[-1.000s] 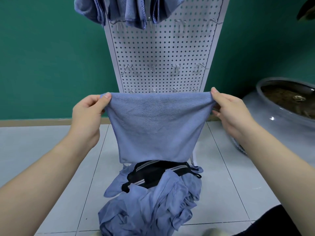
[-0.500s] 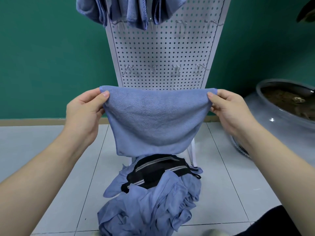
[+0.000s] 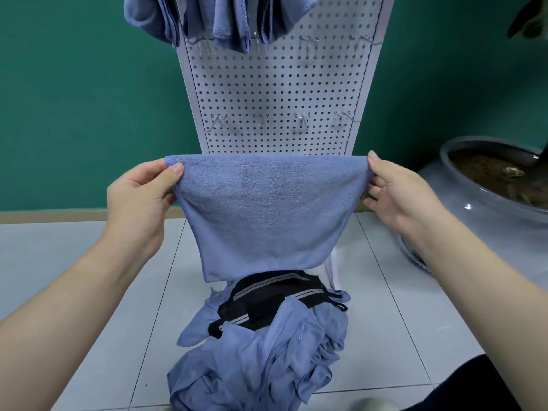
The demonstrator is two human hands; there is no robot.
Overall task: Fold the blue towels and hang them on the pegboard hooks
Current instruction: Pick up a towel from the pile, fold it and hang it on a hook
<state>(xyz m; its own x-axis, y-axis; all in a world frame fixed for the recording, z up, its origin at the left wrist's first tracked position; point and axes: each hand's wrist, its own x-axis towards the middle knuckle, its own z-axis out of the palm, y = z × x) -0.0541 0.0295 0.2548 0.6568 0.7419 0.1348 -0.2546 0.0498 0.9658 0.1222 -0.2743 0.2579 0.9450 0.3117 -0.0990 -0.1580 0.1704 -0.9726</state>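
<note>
Fingers of the left hand (image 3: 139, 200) and right hand (image 3: 397, 194) pinched the top corners of a folded blue towel (image 3: 267, 212), stretched taut before the white pegboard (image 3: 278, 93). Folded towels (image 3: 219, 19) hung from its upper hooks. Below lay a heap of blue cloth (image 3: 255, 360) on grey tiled floor (image 3: 74, 244), against a green wall. Against half a second earlier, the top edge sat straighter and lower.

Blue towel (image 3: 267, 212) stretched between left hand (image 3: 142, 200) and right hand (image 3: 397, 194), before pegboard (image 3: 278, 93).
</note>
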